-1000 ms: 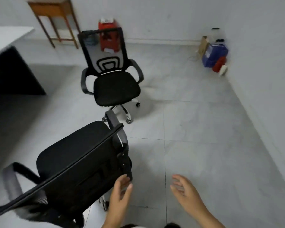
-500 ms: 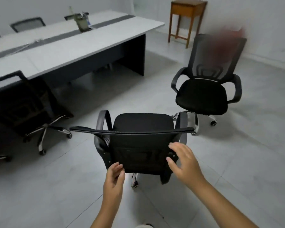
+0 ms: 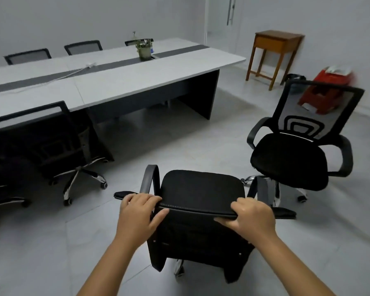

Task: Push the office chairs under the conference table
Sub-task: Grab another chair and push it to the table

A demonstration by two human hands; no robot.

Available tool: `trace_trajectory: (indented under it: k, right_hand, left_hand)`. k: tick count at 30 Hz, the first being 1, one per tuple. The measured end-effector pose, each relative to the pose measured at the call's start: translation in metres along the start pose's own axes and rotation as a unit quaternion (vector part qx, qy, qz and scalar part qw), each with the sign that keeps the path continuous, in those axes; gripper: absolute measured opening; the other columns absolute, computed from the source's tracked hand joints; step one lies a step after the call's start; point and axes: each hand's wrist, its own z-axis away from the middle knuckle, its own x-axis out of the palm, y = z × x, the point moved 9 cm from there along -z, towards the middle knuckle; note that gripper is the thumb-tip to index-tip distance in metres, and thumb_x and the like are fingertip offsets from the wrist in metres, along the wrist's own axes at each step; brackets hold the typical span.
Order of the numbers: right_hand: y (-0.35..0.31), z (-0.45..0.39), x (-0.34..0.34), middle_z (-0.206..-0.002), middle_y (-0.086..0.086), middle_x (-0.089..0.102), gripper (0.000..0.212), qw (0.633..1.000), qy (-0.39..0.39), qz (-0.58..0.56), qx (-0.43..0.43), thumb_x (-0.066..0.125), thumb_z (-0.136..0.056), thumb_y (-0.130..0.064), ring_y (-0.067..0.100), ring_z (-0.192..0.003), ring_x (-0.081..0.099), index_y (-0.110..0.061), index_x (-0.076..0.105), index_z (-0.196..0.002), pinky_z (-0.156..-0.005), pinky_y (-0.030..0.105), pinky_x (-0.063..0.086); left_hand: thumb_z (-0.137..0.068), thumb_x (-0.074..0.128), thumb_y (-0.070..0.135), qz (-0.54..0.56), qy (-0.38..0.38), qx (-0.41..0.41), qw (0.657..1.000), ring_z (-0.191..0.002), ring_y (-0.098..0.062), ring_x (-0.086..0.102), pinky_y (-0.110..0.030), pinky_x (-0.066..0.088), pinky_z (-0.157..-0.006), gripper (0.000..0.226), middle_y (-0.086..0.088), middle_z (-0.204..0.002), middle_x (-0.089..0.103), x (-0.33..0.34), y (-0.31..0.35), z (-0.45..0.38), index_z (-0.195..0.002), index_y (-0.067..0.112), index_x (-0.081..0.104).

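Dim, soft light; wide-angle edge distortion

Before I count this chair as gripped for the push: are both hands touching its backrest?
Touching. The head view shows the left hand and right hand curled over the top edge of the near chair's backrest, thumbs pressed against its rear face.

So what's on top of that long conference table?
On the conference table stand a small potted plant and a white power strip with its cable. The far left end is out of frame.
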Motion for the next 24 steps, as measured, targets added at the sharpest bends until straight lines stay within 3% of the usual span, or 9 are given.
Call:
trace_trajectory:
  k: [4,8,11,13,15,18,21,24]
  right_hand:
    - [0.044,-0.010,0.008,-0.037,-0.002,0.040,0.074,0.999,0.002,-0.020,-0.046,0.026,-0.081,-0.072,0.016,-0.033,0.041,-0.014,0.042,-0.038,-0.041,0.015,0.020]
    - [0.100,-0.035,0.026,-0.039,-0.002,0.044,0.074,0.994,-0.017,-0.043,-0.094,0.030,-0.079,-0.075,0.017,-0.035,0.045,-0.014,0.045,-0.040,-0.036,0.016,0.030]
    - [0.138,-0.058,0.045,-0.038,-0.001,0.045,0.076,0.989,-0.033,-0.065,-0.125,0.028,-0.079,-0.076,0.018,-0.034,0.045,-0.013,0.047,-0.040,-0.036,0.019,0.033]
    - [0.157,-0.074,0.059,-0.038,0.000,0.044,0.078,0.986,-0.030,-0.060,-0.151,0.025,-0.079,-0.077,0.019,-0.034,0.044,-0.013,0.048,-0.041,-0.042,0.022,0.030]
    - [0.171,-0.091,0.071,-0.037,0.000,0.043,0.078,0.984,-0.023,-0.066,-0.166,0.024,-0.078,-0.077,0.019,-0.033,0.043,-0.012,0.046,-0.041,-0.045,0.021,0.023]
    - [0.181,-0.116,0.086,-0.036,0.000,0.040,0.077,0.981,-0.015,-0.081,-0.173,0.027,-0.077,-0.078,0.020,-0.032,0.041,-0.012,0.042,-0.040,-0.040,0.021,0.027]
    - [0.177,-0.135,0.092,-0.034,0.000,0.037,0.076,0.976,0.021,-0.108,-0.188,0.030,-0.078,-0.076,0.019,-0.030,0.037,-0.012,0.039,-0.038,-0.038,0.019,0.027]
    - [0.169,-0.154,0.095,-0.033,0.000,0.034,0.075,0.969,0.059,-0.127,-0.201,0.031,-0.078,-0.075,0.017,-0.028,0.034,-0.012,0.036,-0.037,-0.036,0.020,0.024]
  left_hand:
    - [-0.090,0.011,0.062,-0.047,-0.015,0.042,0.998,-0.057,-0.012,0.062,-0.024,0.046,-0.064,0.071,0.011,-0.062,0.063,0.014,0.021,-0.011,-0.070,0.022,0.066]
    - [-0.091,0.014,0.060,-0.061,0.018,0.022,0.998,-0.047,-0.012,0.055,-0.021,0.036,-0.058,0.068,0.010,-0.052,0.057,0.031,0.064,-0.025,-0.062,0.021,0.063]
    - [-0.082,0.028,0.063,-0.093,-0.004,0.002,0.996,-0.036,-0.012,0.047,-0.018,0.024,-0.042,0.060,0.008,-0.041,0.046,0.048,0.095,-0.050,-0.049,0.020,0.053]
    - [-0.080,0.025,0.067,-0.107,-0.024,-0.013,0.994,-0.031,-0.012,0.042,-0.012,0.006,-0.043,0.063,0.007,-0.036,0.041,0.056,0.106,-0.068,-0.044,0.020,0.045]
    - [-0.086,0.010,0.067,-0.111,-0.025,-0.029,0.993,-0.030,-0.012,0.040,-0.012,0.000,-0.046,0.072,0.006,-0.035,0.039,0.063,0.110,-0.084,-0.043,0.020,0.043]
    - [-0.087,0.005,0.066,-0.120,-0.012,-0.036,0.992,-0.030,-0.011,0.040,-0.012,0.009,-0.043,0.074,0.007,-0.035,0.040,0.071,0.110,-0.106,-0.043,0.019,0.042]
    - [-0.087,0.008,0.066,-0.139,-0.002,-0.034,0.990,-0.031,-0.011,0.039,-0.012,0.004,-0.044,0.074,0.008,-0.036,0.040,0.072,0.098,-0.127,-0.043,0.018,0.043]
    - [-0.089,0.014,0.064,-0.160,0.030,-0.012,0.987,-0.033,-0.012,0.042,-0.017,0.018,-0.042,0.073,0.008,-0.039,0.043,0.071,0.081,-0.143,-0.044,0.018,0.049]
